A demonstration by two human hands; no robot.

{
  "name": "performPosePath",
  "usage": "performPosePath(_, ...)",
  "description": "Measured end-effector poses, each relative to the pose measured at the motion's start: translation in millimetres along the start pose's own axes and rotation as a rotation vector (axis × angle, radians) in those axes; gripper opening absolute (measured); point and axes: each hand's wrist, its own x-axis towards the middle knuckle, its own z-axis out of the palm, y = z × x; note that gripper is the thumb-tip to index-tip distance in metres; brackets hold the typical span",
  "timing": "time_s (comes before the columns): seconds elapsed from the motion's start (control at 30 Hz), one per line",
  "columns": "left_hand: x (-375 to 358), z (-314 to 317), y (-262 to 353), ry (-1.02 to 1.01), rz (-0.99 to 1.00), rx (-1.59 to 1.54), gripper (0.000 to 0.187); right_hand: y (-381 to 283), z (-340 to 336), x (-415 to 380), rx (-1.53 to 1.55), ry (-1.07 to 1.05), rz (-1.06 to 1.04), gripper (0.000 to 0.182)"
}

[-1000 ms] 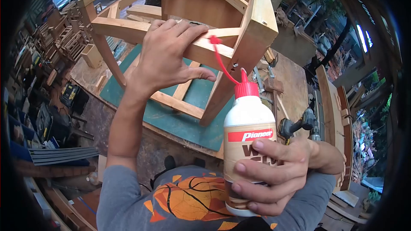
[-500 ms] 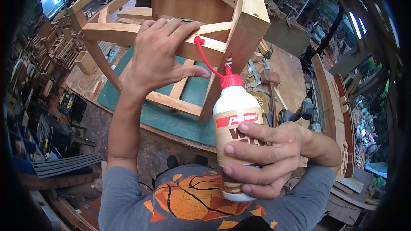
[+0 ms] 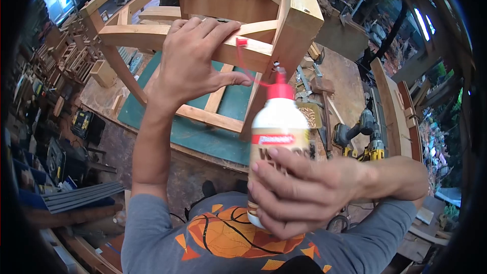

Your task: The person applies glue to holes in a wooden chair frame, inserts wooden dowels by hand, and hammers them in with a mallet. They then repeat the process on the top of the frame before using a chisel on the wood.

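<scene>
A wood glue bottle (image 3: 279, 116) with a red cap and nozzle stands upright in my right hand (image 3: 304, 187), its fingers wrapped round the label. The nozzle tip is close to a hole with white glue in the leg (image 3: 296, 25) of a wooden chair frame. A small red stopper dangles from the cap on a thin strap, overlapping the rail in this view. My left hand (image 3: 195, 63) grips the frame's front rail (image 3: 134, 35), fingers over the top and thumb stretched out along the near side.
Under the frame lies a green mat (image 3: 185, 137) on the workbench (image 3: 337, 76). Right of the bottle are a tray of wooden dowels (image 3: 308, 115), a mallet (image 3: 323, 87) and cordless drills (image 3: 362, 127). Black tool cases (image 3: 86, 125) sit on the left, with wooden parts piled behind.
The bottle has drawn slightly back from the hole and turned a little, blurred by motion. My right forearm has swung outward. My left hand keeps its hold on the rail.
</scene>
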Motion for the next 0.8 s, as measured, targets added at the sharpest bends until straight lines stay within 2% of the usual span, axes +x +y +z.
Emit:
performPosePath(0.03,0,-1,-2,0.003,0.017,-0.01,0.088,-9,-4,4,-0.18,-0.06,0.001,0.031)
performPosePath(0.07,0,0,-3,0.024,0.023,-0.008,0.087,-11,-6,5,-0.192,-0.078,0.025,0.031)
performPosePath(0.13,1,0,0,0.025,0.04,-0.026,0.082,-24,-9,2,-0.409,0.047,0.144,0.025)
performPosePath(0.17,0,1,0,0.032,0.04,-0.016,0.081,-33,-7,-5,-0.455,0.045,0.218,0.023)
performPosePath(0.33,0,12,3,0.057,0.113,-0.083,0.078,-100,-24,-81,-0.83,-0.141,0.886,0.024)
performPosePath(0.4,-4,19,3,0.053,0.05,-0.172,0.066,-119,-53,-125,-1.04,-0.495,1.101,0.03)
performPosePath(0.47,-16,34,27,0.314,-0.154,-0.337,0.057,-143,-83,-179,-0.996,-0.796,1.262,0.034)
performPosePath(0.5,-25,40,34,0.47,-0.181,-0.344,0.05,-159,-89,-212,-0.96,-0.913,1.319,0.041)
performPosePath(0.53,-35,47,42,0.632,-0.211,-0.345,0.044,-171,-88,-239,-0.899,-1.051,1.441,0.035)
performPosePath(0.6,-54,56,77,0.861,-0.118,-0.47,0.034,-203,-72,-307,-0.727,-1.313,1.619,0.031)
performPosePath(0.67,-76,58,129,0.584,-0.111,-0.519,0.028,-239,-43,-389,-0.523,-1.545,1.686,0.031)
performPosePath(0.7,-73,78,183,0.564,-0.235,-0.582,0.026,-254,-20,-420,-0.407,-1.648,1.707,0.03)
performPosePath(0.73,-74,94,208,0.327,-0.168,-0.688,0.019,-265,2,-445,-0.329,-1.756,1.672,0.031)
performPosePath(0.77,-69,119,227,0.11,-0.231,-0.815,0.022,-285,29,-478,-0.323,-1.783,1.625,0.033)
performPosePath(0.8,-64,147,242,-0.024,-0.299,-0.793,0.027,-300,55,-504,-0.213,-1.808,1.619,0.031)
